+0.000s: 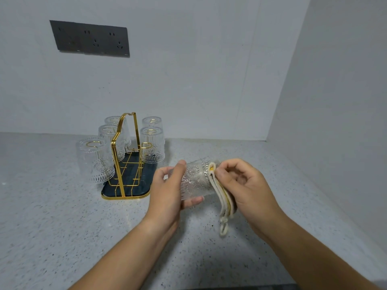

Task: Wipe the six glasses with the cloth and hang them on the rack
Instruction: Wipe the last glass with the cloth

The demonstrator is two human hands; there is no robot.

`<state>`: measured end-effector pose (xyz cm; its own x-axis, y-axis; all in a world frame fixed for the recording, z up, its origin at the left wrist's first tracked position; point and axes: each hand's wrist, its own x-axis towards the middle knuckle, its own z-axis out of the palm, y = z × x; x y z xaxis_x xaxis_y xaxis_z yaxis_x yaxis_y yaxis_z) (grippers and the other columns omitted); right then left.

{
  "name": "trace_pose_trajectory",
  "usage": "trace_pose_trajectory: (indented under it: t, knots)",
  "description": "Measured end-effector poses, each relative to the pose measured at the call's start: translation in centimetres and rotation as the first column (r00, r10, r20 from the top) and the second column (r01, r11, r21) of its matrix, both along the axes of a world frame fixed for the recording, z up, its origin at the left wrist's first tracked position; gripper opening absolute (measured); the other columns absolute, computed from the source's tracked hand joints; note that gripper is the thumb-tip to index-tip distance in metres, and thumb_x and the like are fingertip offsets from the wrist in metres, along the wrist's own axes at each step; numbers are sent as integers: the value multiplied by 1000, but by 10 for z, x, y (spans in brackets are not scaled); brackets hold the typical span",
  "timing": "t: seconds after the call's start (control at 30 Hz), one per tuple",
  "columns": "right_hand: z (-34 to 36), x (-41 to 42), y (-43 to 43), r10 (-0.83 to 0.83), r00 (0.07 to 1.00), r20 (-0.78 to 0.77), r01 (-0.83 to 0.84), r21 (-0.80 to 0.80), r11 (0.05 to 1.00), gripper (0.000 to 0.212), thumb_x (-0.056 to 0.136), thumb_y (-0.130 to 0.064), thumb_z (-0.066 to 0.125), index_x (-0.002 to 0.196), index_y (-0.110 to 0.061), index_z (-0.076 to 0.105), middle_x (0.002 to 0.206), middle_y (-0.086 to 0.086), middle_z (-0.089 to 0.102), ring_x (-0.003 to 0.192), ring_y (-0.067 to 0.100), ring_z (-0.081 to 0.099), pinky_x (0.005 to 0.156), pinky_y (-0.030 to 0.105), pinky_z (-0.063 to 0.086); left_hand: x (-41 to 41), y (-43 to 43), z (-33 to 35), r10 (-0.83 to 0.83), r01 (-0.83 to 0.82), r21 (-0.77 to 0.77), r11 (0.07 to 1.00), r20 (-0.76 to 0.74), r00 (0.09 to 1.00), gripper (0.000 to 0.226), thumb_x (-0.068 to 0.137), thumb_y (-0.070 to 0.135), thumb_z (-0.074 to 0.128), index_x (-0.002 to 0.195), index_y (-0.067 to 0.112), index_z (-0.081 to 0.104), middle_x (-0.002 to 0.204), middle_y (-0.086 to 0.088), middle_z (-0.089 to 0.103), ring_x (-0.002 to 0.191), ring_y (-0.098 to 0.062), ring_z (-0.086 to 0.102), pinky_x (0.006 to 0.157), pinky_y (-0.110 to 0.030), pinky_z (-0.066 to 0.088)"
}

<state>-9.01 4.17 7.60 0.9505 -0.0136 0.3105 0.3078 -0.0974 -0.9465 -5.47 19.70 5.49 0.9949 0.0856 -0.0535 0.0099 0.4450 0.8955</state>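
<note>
Five glasses are up on the rack already, hanging mouth-down on its gold pegs, three along the left side and two along the right. The rack stands on its dark tray toward the back edge of the worktop, left of the middle. So that's five of six done by the look of it, and the sixth glass is the one in play, held on its side in the air over the worktop, just right of the rack's near corner. Left hand wraps it, thumb over the top, fingers curled beneath. Right hand clamps the folded cloth, pressed flat against the glass's right-hand end, its loop dangling below. Which end that is, mouth or base, I can't tell. What's left, I'd judge: finish this wipe, then tip the glass over the one bare peg on the rack's right side.
</note>
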Motion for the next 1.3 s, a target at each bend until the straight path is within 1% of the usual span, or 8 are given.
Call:
trace_pose_trajectory:
  t: [0.23,0.57,0.8,0.93,1.03,1.13,1.23,1.3]
  knots:
    - [1,5,-2,14,996,-88,-6,87,996,45,70,-33,81,101,-12,55,92,21,76,80,25,72,75,39,56,-2,0,0,43,-45,28,999,70,997,36,97,33,69,118,7,56,105,-5,55,81,-7,63,49,-30,58]
    - [-1,0,3,26,991,-129,-41,-113,993,52,91,-60,51,96,-13,73,78,-5,72,71,7,67,71,29,51,-13,-4,1,28,-79,149,986,314,949,17,104,26,57,114,13,54,102,-3,51,73,4,64,51,-34,61]
    - [7,-7,10,246,950,-192,-186,284,940,38,90,-38,58,108,-8,74,104,13,78,98,23,75,89,35,59,-2,14,-16,-18,-427,482,765,679,734,27,86,55,61,109,43,52,103,12,61,99,-9,63,85,-19,48]
    - [5,-12,13,132,989,-68,-121,149,981,40,94,-42,55,105,-6,71,95,19,78,88,36,76,74,38,63,0,5,-2,24,-317,446,837,548,836,28,90,58,60,96,30,57,85,7,63,79,-16,67,75,-36,57]
    - [-5,-13,9,95,992,78,-88,-85,992,43,96,-47,57,100,-5,67,88,18,72,77,32,73,65,27,57,-5,-2,21,-127,106,239,965,74,989,33,101,48,57,99,15,62,82,-4,71,62,-16,70,51,-35,60]
    - [-20,-11,-4,101,930,354,95,-496,863,28,100,-42,57,91,-17,68,93,-8,63,96,14,61,81,23,49,-7,9,36,-380,411,15,911,-352,855,39,99,48,60,104,10,70,77,-12,74,51,-23,68,41,-28,58]
    - [-23,-11,-9,111,925,362,89,-494,865,22,100,-42,56,89,-28,68,94,-14,63,97,11,61,80,21,50,-8,12,34,-466,493,-15,870,-354,811,48,99,52,57,108,7,73,86,-18,76,54,-28,71,39,-28,57]
    - [-16,-14,-2,31,986,164,5,-219,976,32,101,-51,54,95,-24,69,93,4,70,83,15,69,68,24,56,-16,3,30,-375,389,111,915,-130,918,39,101,48,57,111,13,69,91,-9,74,60,-16,72,43,-30,57]
